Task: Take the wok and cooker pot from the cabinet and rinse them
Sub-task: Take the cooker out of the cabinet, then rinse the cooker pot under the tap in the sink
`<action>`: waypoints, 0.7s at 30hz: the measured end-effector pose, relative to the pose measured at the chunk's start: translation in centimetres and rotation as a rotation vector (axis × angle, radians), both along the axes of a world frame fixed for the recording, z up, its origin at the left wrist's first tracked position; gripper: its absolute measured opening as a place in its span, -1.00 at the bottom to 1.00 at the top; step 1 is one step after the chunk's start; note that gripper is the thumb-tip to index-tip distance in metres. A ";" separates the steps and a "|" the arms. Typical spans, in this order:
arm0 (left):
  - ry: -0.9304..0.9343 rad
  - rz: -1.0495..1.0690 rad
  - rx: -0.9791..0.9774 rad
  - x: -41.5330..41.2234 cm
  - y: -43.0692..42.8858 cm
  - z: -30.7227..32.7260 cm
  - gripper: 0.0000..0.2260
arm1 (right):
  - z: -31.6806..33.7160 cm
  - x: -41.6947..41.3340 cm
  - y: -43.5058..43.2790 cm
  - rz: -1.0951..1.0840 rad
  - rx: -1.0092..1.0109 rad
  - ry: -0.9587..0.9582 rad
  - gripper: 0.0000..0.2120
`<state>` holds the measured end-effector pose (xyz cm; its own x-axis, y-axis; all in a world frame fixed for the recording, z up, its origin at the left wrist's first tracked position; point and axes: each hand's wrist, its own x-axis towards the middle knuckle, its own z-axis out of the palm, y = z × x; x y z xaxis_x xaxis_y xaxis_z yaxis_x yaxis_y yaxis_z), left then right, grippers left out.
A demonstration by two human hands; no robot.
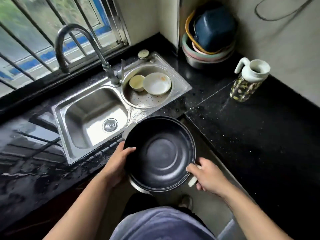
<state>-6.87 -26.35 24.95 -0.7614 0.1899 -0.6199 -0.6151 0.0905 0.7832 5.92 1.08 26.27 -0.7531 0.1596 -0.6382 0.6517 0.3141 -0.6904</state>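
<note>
I hold a round black cooker pot (pixel 161 153) with a dark non-stick inside and a pale metal outer rim, in the air in front of the counter corner. My left hand (pixel 117 163) grips its left rim, thumb inside the pot. My right hand (pixel 206 175) grips the right rim by a white handle. The pot sits just right of and nearer than the steel sink basin (pixel 90 116), whose drain plug shows. A curved faucet (pixel 69 42) stands behind the basin. No wok is in view.
The round right sink bowl (pixel 136 99) holds a white bowl (pixel 156 84) and a small cup (pixel 136 82). Stacked plastic basins (pixel 207 42) fill the back corner. A patterned bottle (pixel 247 82) with a white top stands on the wet black counter (pixel 251 135). A barred window is behind.
</note>
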 end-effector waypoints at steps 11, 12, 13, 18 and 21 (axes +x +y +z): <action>-0.170 0.274 0.076 -7.9 -9.8 1.3 -0.70 | 2.3 -21.6 -6.5 0.105 0.121 0.168 -0.60; -0.212 0.282 0.077 -8.6 -10.6 1.1 -0.76 | 2.2 -23.5 -7.4 0.152 0.147 0.157 -0.56; -0.244 0.292 0.071 -9.4 -11.5 0.9 -0.78 | 2.0 -25.4 -8.3 0.196 0.178 0.143 -0.51; -0.200 0.454 0.046 -13.7 -16.2 -2.1 -0.74 | 0.6 -35.9 -12.9 0.132 0.203 0.148 -0.38; -0.224 0.455 0.014 -15.7 -18.4 -3.3 -0.84 | -0.9 -43.6 -15.2 -0.100 0.040 0.147 -0.56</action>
